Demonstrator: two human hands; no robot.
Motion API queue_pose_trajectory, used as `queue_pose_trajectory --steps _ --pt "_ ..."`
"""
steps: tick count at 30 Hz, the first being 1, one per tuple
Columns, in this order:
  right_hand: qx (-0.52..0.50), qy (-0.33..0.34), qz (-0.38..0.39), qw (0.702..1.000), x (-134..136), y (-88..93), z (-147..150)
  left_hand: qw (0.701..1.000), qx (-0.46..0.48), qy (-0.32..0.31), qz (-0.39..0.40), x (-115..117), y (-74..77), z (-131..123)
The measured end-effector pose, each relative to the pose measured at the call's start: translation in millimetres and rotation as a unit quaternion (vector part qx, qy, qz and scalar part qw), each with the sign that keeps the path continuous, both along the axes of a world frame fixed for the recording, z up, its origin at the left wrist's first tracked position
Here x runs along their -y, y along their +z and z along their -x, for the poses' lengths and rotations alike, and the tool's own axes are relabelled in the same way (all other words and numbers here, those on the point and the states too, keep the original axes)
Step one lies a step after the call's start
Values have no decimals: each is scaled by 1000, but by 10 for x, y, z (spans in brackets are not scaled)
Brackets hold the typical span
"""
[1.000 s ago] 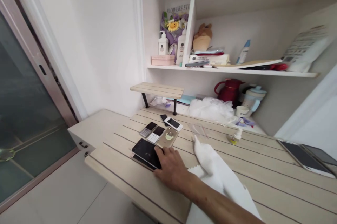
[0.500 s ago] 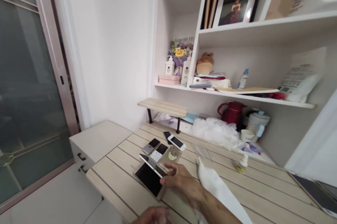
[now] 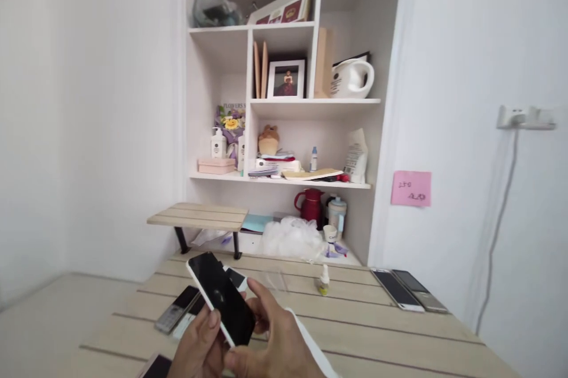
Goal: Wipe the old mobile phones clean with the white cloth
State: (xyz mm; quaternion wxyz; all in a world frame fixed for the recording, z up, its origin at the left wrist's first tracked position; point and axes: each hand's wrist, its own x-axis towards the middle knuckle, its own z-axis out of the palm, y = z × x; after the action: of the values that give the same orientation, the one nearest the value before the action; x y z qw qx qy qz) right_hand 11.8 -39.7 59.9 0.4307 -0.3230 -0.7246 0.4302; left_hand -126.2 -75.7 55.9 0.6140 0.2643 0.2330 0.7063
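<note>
A white-edged smartphone with a dark screen is held tilted above the table. My left hand grips its lower left edge, thumb along the side. My right hand closes on the lower right, thumb at the bottom corner and fingers along the right edge. Left of the hands lies a grey keypad phone, beside a white keypad phone partly hidden. Behind the held smartphone, a white phone shows in part. Another phone is cut off by the bottom edge. White cloth lies under my right forearm.
A small pump bottle stands on the slatted table. Two phones lie at the right. A raised wooden stand is at the back left. Behind are a clear plastic bag, a red jug and filled shelves.
My right hand has lifted the white-edged smartphone off the phones on the table. My left hand has come up and taken hold of it too. The view has swung right and upward.
</note>
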Motion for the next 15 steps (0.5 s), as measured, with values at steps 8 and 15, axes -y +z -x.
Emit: queue_pose_trajectory --steps 8,15 --pt "79 -326 -195 922 -761 -109 -872 998 57 -34 -6 -450 315 -166" --pt "160 -458 -142 863 -1617 -1004 -1389 987 58 -147 -40 -803 304 -379"
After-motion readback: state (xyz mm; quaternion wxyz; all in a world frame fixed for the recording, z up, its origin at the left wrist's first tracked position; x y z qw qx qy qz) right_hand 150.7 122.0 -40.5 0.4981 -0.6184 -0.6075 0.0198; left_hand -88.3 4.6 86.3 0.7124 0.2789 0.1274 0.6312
